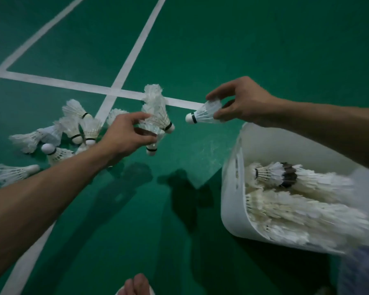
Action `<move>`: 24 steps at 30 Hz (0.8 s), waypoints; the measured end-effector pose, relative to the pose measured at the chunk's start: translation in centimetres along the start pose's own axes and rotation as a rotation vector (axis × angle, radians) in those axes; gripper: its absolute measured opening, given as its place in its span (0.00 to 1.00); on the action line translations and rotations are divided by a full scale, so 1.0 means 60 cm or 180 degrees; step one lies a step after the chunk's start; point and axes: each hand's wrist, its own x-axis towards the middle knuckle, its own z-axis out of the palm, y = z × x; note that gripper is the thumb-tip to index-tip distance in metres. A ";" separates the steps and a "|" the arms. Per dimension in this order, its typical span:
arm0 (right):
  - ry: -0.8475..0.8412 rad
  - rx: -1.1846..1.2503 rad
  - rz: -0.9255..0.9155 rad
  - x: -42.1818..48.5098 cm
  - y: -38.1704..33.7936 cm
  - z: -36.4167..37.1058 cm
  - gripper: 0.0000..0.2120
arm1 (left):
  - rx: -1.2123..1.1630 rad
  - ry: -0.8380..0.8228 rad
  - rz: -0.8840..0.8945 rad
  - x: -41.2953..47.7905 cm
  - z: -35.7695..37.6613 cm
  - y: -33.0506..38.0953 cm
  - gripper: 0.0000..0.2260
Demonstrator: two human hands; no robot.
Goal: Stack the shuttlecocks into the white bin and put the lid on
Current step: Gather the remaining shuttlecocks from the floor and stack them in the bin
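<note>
My left hand (pixel 126 135) grips a nested stack of white shuttlecocks (pixel 156 109) above the green floor, cork ends pointing down and right. My right hand (pixel 241 103) pinches a single shuttlecock (pixel 202 114) by its feathers, cork pointing left toward the stack, a short gap between them. The white bin (pixel 232 188) stands at the lower right, under my right forearm, with long rows of stacked shuttlecocks (pixel 296 211) lying inside. Several loose shuttlecocks (pixel 73 126) lie scattered on the floor to the left. I see no lid.
White court lines (pixel 58 83) cross the green floor behind the pile. A foot (pixel 136 285) shows at the bottom edge. Blue-grey cloth (pixel 358 271) shows at the lower right corner beside the bin.
</note>
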 end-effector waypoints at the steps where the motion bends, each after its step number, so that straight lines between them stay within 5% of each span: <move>1: 0.0096 0.0048 0.0047 -0.022 0.004 -0.019 0.23 | -0.0093 -0.0003 0.0047 -0.002 0.013 0.013 0.30; 8: 0.0699 0.0712 0.0251 -0.201 0.026 -0.128 0.24 | -0.1047 -0.0045 0.0539 -0.047 0.069 0.140 0.21; 15: 0.0046 0.0460 0.0956 -0.297 0.116 -0.077 0.22 | -0.2008 -0.0510 0.0614 -0.082 0.135 0.245 0.19; 24: -0.0878 0.0696 0.1268 -0.303 0.173 0.030 0.18 | -0.2114 -0.0845 0.0251 -0.083 0.199 0.242 0.18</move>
